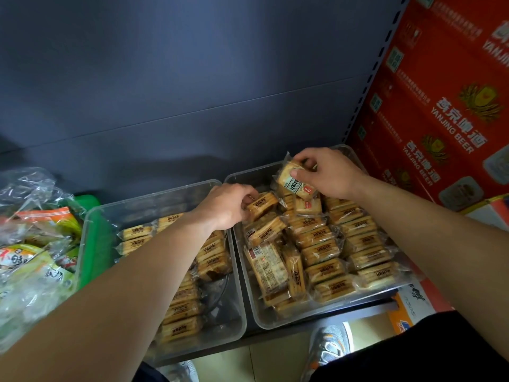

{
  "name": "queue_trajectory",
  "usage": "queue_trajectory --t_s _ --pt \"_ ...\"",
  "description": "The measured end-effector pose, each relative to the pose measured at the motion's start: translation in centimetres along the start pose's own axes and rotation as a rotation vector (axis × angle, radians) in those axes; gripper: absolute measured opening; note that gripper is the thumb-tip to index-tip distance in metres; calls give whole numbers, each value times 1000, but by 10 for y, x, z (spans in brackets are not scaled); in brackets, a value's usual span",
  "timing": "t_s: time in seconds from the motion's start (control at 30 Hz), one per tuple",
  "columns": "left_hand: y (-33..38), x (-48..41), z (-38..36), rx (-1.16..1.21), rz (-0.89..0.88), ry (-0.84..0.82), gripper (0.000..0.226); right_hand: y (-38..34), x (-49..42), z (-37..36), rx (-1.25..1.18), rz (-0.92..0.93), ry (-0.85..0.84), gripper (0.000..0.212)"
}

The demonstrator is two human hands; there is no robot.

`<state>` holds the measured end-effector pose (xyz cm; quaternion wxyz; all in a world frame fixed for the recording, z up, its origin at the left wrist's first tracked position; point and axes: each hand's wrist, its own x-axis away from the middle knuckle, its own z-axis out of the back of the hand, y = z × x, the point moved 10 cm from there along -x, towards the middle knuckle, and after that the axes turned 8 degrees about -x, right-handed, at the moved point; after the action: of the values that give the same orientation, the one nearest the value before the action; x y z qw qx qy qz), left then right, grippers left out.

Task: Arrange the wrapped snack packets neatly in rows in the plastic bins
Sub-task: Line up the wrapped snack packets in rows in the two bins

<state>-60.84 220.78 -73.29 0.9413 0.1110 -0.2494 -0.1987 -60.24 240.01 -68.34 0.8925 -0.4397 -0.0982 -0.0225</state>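
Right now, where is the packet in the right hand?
Head view, right side: the right hand pinches the packet above the far end of the right bin.

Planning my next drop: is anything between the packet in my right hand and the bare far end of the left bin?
Yes: your left hand, gripping another snack packet at the bins' shared edge, lies across that path.

— Bins [165, 199]?
— Clear plastic, smooth, faintly glossy.
— Packets [327, 268]?
— Transparent film, shiny, crinkled.
— Back panel [192, 92]?
— Matt, smooth.
— Cartons [440, 106]?
— Printed card, slight sheen.
— Bags [30, 188]?
— Thin clear plastic, glossy, creased.
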Motion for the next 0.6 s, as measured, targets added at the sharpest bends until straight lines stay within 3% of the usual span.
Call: queue_trajectory --t_s 0.13,0.3,0.43,0.6 --pt "-4 7 16 119 -4 64 34 -3 -1 1 -3 10 5 31" --pt "-31 33 65 338 12 284 14 -8 -10 1 -82 -5 40 34" --pt "-66 59 86 461 55 406 13 -28 -20 -16 -129 24 -14 34" --pt "-99 77 83 439 149 406 8 -53 -26 -57 35 92 -127 34"
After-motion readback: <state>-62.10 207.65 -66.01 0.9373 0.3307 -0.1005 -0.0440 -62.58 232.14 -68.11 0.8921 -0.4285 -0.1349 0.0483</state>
